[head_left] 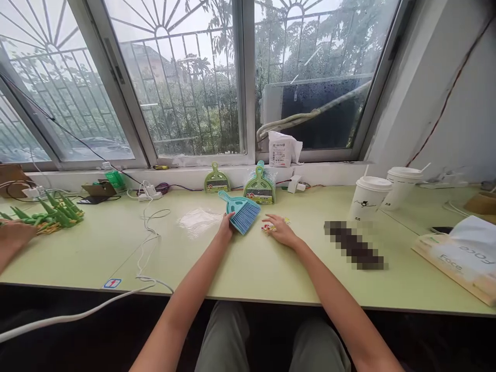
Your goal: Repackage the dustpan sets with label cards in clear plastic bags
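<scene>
My left hand (228, 225) grips the lower left edge of a teal mini dustpan (228, 200), tilted above the table. A small brush with blue bristles (246, 216) sits in the dustpan. To its right my right hand (282, 231) is low over colourful printed labels (267, 228), fingers spread and touching them or just above; the hand partly hides the labels. Left of my left hand, a heap of white plastic bags (198, 222) lies on the table. Behind, a green dustpan set (217, 178) and a stack of packed dustpan sets (260, 186) stand against the wall.
White cables (145, 243) cross the table at left. Two paper cups with straws (368, 199) and a tissue pack (461, 256) are at right, near a blurred-out dark patch (354, 245). Another person's hand (17, 237) is at far left by green pointed items (64, 213).
</scene>
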Action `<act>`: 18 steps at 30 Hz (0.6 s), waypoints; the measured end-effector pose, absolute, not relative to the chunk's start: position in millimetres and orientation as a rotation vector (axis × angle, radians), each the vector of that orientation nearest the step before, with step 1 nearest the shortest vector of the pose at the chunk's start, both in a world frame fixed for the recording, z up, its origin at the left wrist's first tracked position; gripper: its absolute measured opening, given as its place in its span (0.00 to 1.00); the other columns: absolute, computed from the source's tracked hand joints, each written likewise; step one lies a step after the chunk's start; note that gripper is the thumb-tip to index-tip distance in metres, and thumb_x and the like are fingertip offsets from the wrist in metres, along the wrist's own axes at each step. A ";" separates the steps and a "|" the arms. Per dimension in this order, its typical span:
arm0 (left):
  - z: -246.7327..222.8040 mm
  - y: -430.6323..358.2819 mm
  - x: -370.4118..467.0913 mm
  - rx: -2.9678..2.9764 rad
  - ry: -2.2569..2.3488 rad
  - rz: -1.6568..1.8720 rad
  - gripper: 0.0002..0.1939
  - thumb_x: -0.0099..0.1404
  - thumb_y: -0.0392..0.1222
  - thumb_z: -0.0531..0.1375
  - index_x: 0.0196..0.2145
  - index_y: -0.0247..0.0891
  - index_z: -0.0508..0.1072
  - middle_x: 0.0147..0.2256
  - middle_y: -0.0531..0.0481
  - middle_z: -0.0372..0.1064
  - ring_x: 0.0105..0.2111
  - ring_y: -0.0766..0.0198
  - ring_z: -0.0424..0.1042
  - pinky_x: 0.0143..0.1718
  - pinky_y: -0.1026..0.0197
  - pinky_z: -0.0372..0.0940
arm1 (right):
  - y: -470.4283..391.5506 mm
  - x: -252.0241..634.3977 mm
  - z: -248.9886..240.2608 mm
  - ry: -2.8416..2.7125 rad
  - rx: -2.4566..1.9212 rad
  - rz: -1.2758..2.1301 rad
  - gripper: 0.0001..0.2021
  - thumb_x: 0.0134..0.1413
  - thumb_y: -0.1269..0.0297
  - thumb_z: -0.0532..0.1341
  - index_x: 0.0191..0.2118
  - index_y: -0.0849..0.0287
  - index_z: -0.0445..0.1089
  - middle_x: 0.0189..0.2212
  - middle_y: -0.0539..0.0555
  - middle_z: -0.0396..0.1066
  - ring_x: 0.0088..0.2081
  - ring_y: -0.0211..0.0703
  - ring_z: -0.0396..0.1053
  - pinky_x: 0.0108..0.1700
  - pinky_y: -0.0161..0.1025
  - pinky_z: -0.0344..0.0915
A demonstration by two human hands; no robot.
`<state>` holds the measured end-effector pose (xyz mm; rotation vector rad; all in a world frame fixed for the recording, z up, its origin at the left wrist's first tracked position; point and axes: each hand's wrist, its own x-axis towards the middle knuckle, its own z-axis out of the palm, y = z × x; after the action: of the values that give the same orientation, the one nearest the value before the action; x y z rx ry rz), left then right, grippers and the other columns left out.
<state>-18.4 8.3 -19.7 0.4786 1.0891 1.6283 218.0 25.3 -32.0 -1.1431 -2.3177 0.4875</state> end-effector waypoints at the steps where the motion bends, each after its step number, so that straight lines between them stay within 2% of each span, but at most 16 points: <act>1: -19.4 8.2 -18.3 0.469 1.092 1.626 0.20 0.56 0.37 0.62 0.47 0.41 0.65 0.35 0.49 0.72 0.30 0.64 0.74 0.37 0.59 0.70 | 25.7 218.7 -32.5 -2.300 -1.258 0.411 0.23 0.57 0.61 0.57 0.58 0.53 0.62 0.65 0.58 0.53 0.67 0.50 0.46 0.64 0.58 0.42; 3: -19.3 8.1 -18.5 0.462 1.101 1.624 0.20 0.56 0.36 0.62 0.47 0.41 0.65 0.35 0.48 0.72 0.30 0.64 0.74 0.37 0.58 0.70 | 26.7 220.2 -35.1 -2.262 -1.509 0.339 0.30 0.59 0.51 0.54 0.64 0.57 0.54 0.68 0.62 0.45 0.69 0.56 0.37 0.64 0.64 0.37; 5: -19.4 8.2 -19.0 0.467 1.095 1.634 0.19 0.56 0.36 0.62 0.46 0.41 0.65 0.36 0.49 0.72 0.29 0.64 0.74 0.37 0.58 0.70 | 27.3 221.1 -39.1 -2.297 -1.631 0.343 0.31 0.61 0.49 0.51 0.65 0.62 0.53 0.67 0.66 0.45 0.68 0.58 0.39 0.64 0.63 0.38; 9: -19.5 8.3 -20.0 0.488 1.060 1.624 0.19 0.57 0.34 0.61 0.46 0.41 0.65 0.37 0.48 0.72 0.32 0.63 0.74 0.37 0.59 0.71 | 27.7 221.0 -41.0 -2.356 -1.537 0.306 0.22 0.63 0.57 0.51 0.60 0.58 0.63 0.64 0.62 0.55 0.65 0.53 0.51 0.62 0.52 0.48; 12: -20.4 8.7 -19.1 0.529 1.049 1.610 0.18 0.56 0.33 0.61 0.45 0.41 0.65 0.38 0.49 0.72 0.32 0.64 0.74 0.38 0.58 0.71 | 27.6 222.0 -32.0 -2.162 -1.560 0.403 0.21 0.63 0.54 0.49 0.54 0.56 0.68 0.55 0.61 0.69 0.55 0.53 0.66 0.52 0.45 0.60; 14: -21.2 8.5 -15.4 0.556 1.057 1.602 0.19 0.55 0.32 0.62 0.44 0.41 0.65 0.38 0.49 0.72 0.31 0.65 0.74 0.39 0.58 0.71 | 26.3 222.2 -22.9 -1.972 -1.561 0.419 0.25 0.65 0.50 0.44 0.54 0.58 0.68 0.49 0.62 0.73 0.49 0.53 0.70 0.47 0.43 0.63; 16: -21.3 6.6 -8.1 0.582 1.054 1.571 0.20 0.54 0.33 0.64 0.44 0.41 0.65 0.38 0.50 0.71 0.31 0.65 0.74 0.40 0.58 0.71 | 22.9 219.5 -15.0 -1.841 -1.444 0.300 0.28 0.66 0.50 0.39 0.59 0.60 0.63 0.52 0.62 0.70 0.53 0.52 0.67 0.50 0.43 0.62; 18: -20.2 2.3 2.1 0.611 1.000 1.514 0.21 0.54 0.35 0.66 0.45 0.41 0.66 0.39 0.49 0.72 0.34 0.63 0.75 0.41 0.57 0.71 | 17.5 212.6 -11.5 -1.855 -1.275 0.146 0.29 0.66 0.51 0.39 0.64 0.59 0.55 0.61 0.60 0.60 0.62 0.49 0.56 0.59 0.45 0.55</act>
<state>2.1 2.3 -20.2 0.6110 0.9996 1.5144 212.6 17.5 -11.5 -1.2754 -1.8554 0.1456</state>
